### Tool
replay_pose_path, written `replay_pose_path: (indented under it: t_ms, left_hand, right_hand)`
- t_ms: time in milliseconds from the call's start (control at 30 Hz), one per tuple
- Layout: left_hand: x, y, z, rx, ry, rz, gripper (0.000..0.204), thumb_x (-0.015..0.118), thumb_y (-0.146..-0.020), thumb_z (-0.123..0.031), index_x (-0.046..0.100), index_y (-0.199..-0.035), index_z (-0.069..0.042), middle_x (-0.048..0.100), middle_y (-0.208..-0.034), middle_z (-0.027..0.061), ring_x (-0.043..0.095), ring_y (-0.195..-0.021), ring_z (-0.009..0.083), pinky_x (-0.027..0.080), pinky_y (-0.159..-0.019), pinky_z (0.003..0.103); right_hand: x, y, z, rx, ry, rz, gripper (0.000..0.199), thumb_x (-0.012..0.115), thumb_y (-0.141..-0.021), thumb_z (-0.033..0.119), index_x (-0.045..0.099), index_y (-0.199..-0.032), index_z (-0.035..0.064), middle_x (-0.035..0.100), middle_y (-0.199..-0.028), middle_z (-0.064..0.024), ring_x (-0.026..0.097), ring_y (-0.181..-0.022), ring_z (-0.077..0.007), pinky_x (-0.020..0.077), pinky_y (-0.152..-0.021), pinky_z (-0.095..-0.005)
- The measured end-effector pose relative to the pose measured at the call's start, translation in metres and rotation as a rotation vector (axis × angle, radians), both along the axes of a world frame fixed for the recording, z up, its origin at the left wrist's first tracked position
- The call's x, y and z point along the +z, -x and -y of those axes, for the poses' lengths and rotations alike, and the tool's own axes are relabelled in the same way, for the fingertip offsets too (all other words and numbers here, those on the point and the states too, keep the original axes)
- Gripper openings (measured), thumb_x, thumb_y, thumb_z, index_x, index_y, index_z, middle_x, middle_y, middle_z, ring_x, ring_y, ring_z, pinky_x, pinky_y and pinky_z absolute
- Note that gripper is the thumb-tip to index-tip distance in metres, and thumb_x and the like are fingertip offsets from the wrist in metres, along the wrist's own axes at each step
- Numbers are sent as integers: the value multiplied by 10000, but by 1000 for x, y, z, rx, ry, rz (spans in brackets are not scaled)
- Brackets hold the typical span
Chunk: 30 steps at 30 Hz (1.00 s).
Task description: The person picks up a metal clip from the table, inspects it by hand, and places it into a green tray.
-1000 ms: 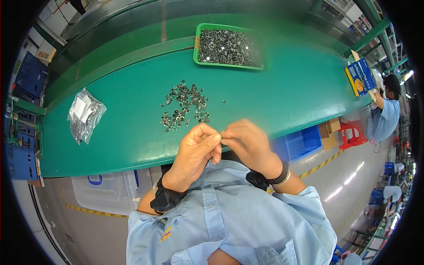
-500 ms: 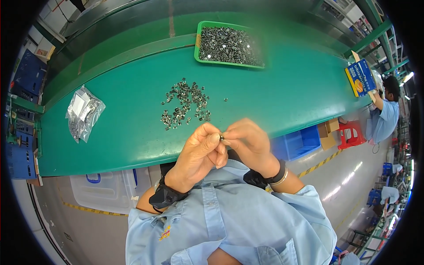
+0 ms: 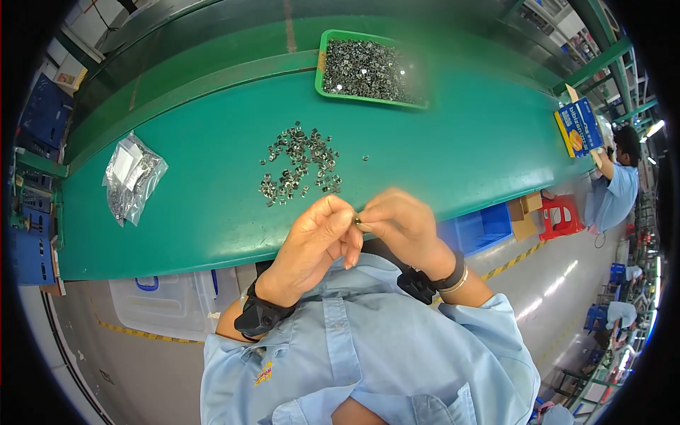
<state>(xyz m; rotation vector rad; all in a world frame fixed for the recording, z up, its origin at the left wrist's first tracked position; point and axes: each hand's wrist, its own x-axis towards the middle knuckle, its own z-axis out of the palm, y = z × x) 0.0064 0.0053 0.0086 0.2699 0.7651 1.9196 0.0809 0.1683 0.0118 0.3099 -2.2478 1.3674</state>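
The 2 hands of the person meet above the near edge of the green bench [image 3: 205, 191], in front of the light blue shirt [image 3: 397, 326]. Between their fingertips there is a small dark part [image 3: 357, 221]; it is too small for telling its exact shape. The left hand [image 3: 315, 237] pinches it with the thumb and the index finger, and its other fingers are curled below. The right hand [image 3: 402, 223] holds the same part from the other side, with the fingertips close together in a narrow pinch. Each wrist carries a black device. On the bench, just beyond the hands, a loose pile of small metal pieces [image 3: 301, 154] is spread, and 1 single piece [image 3: 365, 158] lies apart, to the right of this pile. Farther back stands a green tray [image 3: 368, 101], filled with many similar pieces. At the left lies a clear plastic bag [image 3: 133, 183] with small pieces and a white paper inside. At the right, a blue and yellow box [image 3: 579, 127] stands near the bench end, and a co-worker [image 3: 620, 191] in light blue is beside it.
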Motion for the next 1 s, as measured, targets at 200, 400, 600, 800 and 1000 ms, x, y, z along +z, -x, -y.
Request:
replay_pose_path:
  t_ms: [200, 400, 600, 800, 1000]
  left_hand:
    - [-3, 1, -3, -5, 20, -16, 193, 511, -947, -235, 476, -901, -51, 578, -668, 73, 542, -521, 166, 432, -485, 284]
    - [-6, 2, -4, 8, 39, -60, 180, 487, -957, -230, 476, -931, -52, 573, -676, 75, 542, -534, 163, 434, -494, 280]
    - [-5, 10, -4, 75, -5, 21, 175, 471, -965, -209, 468, -1038, -51, 583, -769, 80, 549, -583, 148, 441, -517, 270]
    - [-13, 12, -2, 85, -84, 41, 175, 447, -968, -179, 468, -1080, -46, 567, -773, 85, 537, -567, 155, 440, -508, 289]
    - [-19, 14, 2, 29, -127, 58, 164, 463, -963, -168, 476, -1068, -43, 586, -792, 90, 556, -608, 163, 461, -537, 290]
  right_hand:
    - [0, 0, -1, -14, 35, 47, 156, 688, -745, -10, 608, -860, 59, 627, -811, -67, 603, -728, -197, 481, -617, -291]
    - [-2, 4, -2, -8, 57, 62, 135, 682, -758, 2, 605, -855, 57, 625, -810, -60, 601, -731, -185, 479, -629, -285]
    - [23, 40, -50, -163, -66, 86, 87, 646, -806, 68, 609, -878, 37, 616, -806, -62, 599, -728, -174, 478, -673, -275]
    - [46, 107, -118, -457, -275, 14, 75, 649, -807, 93, 616, -833, 31, 619, -810, -73, 603, -741, -201, 490, -670, -306]
    - [20, 78, -94, -328, -514, 293, 174, 635, -827, 189, 620, -921, 44, 622, -890, -75, 608, -818, -230, 480, -716, -336]
